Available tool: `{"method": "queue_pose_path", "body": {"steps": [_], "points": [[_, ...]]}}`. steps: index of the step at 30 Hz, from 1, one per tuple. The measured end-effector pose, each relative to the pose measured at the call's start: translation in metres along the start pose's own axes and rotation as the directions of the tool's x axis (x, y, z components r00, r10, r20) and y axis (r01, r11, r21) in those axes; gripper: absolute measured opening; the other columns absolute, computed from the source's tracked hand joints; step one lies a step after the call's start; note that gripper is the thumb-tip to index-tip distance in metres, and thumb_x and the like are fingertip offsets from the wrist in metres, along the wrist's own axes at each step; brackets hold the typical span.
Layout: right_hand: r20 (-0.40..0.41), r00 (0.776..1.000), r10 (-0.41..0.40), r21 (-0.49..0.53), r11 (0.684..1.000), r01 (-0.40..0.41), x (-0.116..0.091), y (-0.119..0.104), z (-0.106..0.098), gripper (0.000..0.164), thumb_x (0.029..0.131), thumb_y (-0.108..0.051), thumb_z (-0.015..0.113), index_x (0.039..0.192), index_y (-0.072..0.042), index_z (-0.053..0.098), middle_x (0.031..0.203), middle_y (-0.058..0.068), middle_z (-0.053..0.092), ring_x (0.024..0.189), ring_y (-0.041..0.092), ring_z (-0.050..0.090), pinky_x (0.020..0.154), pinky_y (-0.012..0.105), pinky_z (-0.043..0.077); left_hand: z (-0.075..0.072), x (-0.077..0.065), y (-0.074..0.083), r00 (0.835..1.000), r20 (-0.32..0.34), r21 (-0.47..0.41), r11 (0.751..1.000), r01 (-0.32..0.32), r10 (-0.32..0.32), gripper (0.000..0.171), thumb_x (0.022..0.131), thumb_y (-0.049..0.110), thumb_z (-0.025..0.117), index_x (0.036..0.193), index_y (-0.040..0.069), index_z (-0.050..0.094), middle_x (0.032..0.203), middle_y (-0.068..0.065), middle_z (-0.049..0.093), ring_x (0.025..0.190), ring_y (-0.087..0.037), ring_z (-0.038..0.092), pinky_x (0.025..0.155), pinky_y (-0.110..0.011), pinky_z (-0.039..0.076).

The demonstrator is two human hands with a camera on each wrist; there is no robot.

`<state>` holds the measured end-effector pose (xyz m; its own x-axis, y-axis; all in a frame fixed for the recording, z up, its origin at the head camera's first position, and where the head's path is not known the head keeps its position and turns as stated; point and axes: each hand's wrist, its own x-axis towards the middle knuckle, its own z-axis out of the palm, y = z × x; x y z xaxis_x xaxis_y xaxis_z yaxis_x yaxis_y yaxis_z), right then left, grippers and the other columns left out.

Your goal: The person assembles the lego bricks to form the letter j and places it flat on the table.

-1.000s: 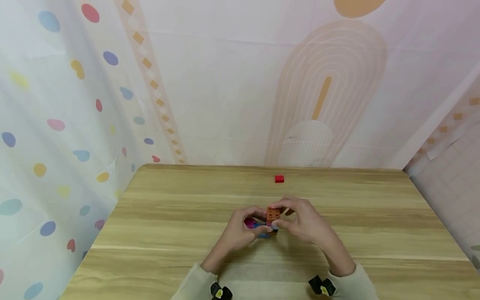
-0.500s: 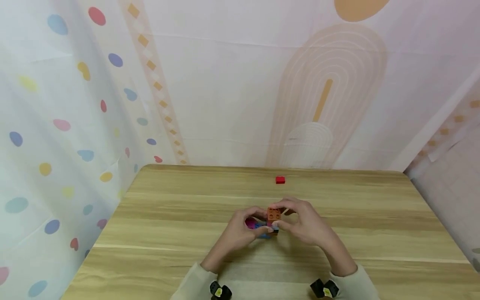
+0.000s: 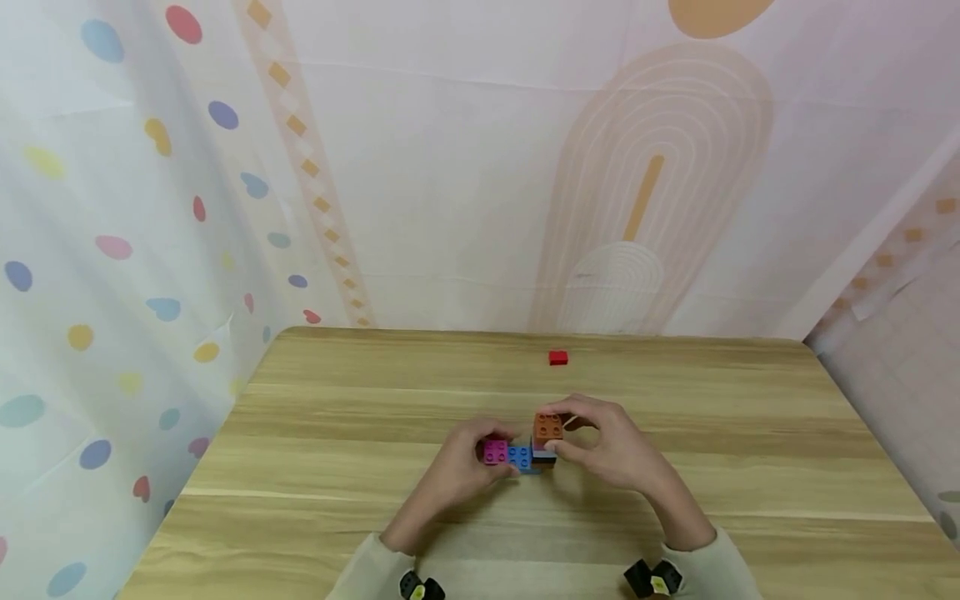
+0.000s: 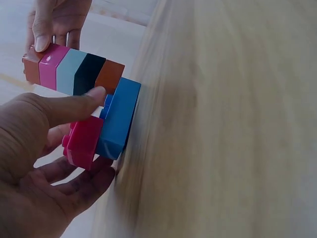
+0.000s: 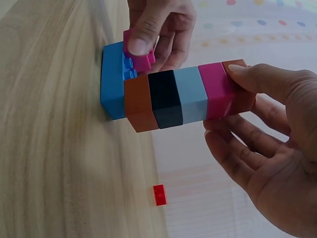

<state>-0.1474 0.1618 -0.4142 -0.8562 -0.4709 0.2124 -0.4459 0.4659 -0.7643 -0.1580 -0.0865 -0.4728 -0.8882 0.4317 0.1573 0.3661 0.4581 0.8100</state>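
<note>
A tower of stacked toy bricks (image 5: 194, 94) stands on one end of a long blue toy brick (image 3: 520, 457), which lies on the table. From its base up, the tower goes orange, black, pale blue, pink and orange-brown. My right hand (image 3: 607, 440) pinches the top orange-brown brick (image 3: 548, 426) between thumb and fingers. At the other end of the blue brick sits a pink toy brick (image 4: 85, 141), its studs facing up. My left hand (image 3: 462, 467) curls round this pink brick, thumb on the near side and fingers on the far side.
A small red brick (image 3: 558, 357) lies near the back edge of the wooden table (image 3: 360, 408). Behind the table hangs a patterned cloth (image 3: 450, 183). Both sleeves have black wrist devices near the cuffs.
My left hand has shifted left from the tower to the pink brick, uncovering the blue brick's studs. My right hand stays at the tower's top.
</note>
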Motion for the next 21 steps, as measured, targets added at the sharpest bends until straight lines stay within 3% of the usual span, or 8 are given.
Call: {"method": "queue_pose_path", "body": {"steps": [8, 16, 21], "points": [[-0.027, 0.999, -0.019, 0.005, 1.000, 0.019, -0.0011, -0.0003, 0.0017, 0.044, 0.089, -0.007, 0.080, 0.129, -0.021, 0.069, 0.110, -0.005, 0.073, 0.100, 0.015, 0.069, 0.091, 0.047, 0.059, -0.0005, -0.0054, -0.0024, 1.000, 0.014, -0.020, 0.999, 0.028, -0.028, 0.042, 0.076, -0.004, 0.085, 0.114, 0.007, 0.074, 0.114, -0.008, 0.073, 0.094, -0.015, 0.063, 0.078, -0.021, 0.054], [-0.052, 0.999, 0.010, 0.044, 0.999, -0.008, -0.0013, 0.0030, 0.0010, 0.042, 0.091, -0.018, 0.080, 0.130, -0.026, 0.069, 0.109, -0.007, 0.073, 0.099, 0.015, 0.070, 0.092, 0.045, 0.058, -0.0006, -0.0054, -0.0007, 0.999, 0.030, -0.057, 0.998, 0.017, -0.015, 0.040, 0.078, -0.003, 0.085, 0.116, 0.005, 0.073, 0.114, -0.010, 0.074, 0.092, -0.015, 0.066, 0.077, -0.021, 0.057], [-0.042, 0.998, 0.048, 0.066, 0.997, -0.045, -0.0004, 0.0064, -0.0003, 0.043, 0.093, -0.021, 0.078, 0.134, -0.025, 0.067, 0.118, -0.003, 0.073, 0.101, 0.015, 0.070, 0.093, 0.047, 0.058, -0.0003, -0.0063, 0.0004, 0.999, 0.044, -0.058, 0.998, 0.026, -0.023, 0.039, 0.080, 0.001, 0.086, 0.116, 0.006, 0.074, 0.112, -0.008, 0.075, 0.089, -0.012, 0.066, 0.075, -0.022, 0.056]]}}
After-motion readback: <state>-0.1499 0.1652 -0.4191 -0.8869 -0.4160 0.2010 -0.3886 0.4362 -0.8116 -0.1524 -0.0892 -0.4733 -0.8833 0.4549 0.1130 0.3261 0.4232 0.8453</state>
